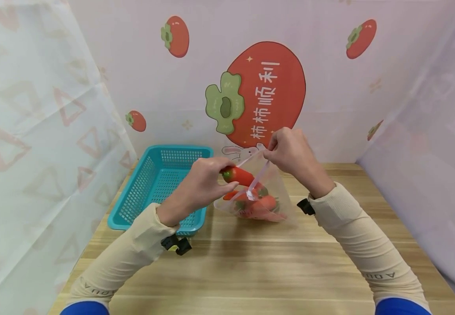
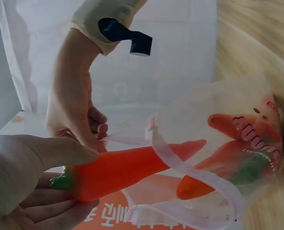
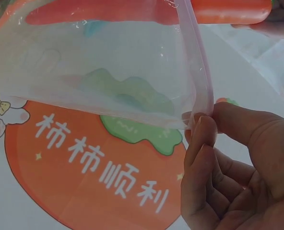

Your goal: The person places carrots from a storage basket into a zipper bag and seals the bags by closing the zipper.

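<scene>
My left hand [image 1: 207,181] grips a red chili pepper [image 2: 127,167] by its green stem end, its tip pointing into the mouth of a clear zip bag [image 1: 280,188]. With thumb and fingertips, my right hand [image 1: 292,151] pinches the bag's pink zip edge [image 3: 199,62] at its upper corner and holds the mouth apart. Inside the bag lie several orange-red and green toy-like vegetables [image 1: 264,205], carrot-shaped ones among them. The bag's lower end rests on the wooden table.
A blue perforated basket [image 1: 119,205] stands on the wooden table [image 1: 251,271] to the left of the bag. White printed cloth [image 1: 140,65] hangs behind and at both sides. Dark camera mounts [image 1: 306,206] sit at both wrists.
</scene>
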The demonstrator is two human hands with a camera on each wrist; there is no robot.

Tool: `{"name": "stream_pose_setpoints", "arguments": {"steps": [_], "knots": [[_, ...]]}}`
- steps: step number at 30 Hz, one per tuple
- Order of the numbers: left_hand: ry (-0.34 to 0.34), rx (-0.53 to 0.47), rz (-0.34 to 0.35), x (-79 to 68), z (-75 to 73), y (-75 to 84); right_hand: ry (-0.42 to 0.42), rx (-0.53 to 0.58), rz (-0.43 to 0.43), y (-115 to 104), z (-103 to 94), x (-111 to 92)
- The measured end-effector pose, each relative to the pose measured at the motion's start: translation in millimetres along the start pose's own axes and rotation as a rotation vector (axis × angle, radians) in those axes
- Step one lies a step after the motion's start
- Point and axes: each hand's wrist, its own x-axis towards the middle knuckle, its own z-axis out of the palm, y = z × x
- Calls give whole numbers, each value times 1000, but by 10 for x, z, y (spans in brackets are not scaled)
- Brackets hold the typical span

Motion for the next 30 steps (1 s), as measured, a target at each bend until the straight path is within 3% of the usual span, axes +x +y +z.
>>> {"name": "stream_pose_setpoints", "arguments": {"steps": [9, 14, 24, 30], "knots": [[-88, 34, -3, 102, 192, 29, 5, -10, -27, 9, 4, 4], [-80, 37, 1, 107, 238, -26, 5, -7, -35, 10, 7, 0], [36, 29, 21, 81, 119, -242, 10, 4, -54, 6, 15, -2], [8, 7, -8, 73, 2, -496, 8, 1, -64, 19, 8, -10]]}}
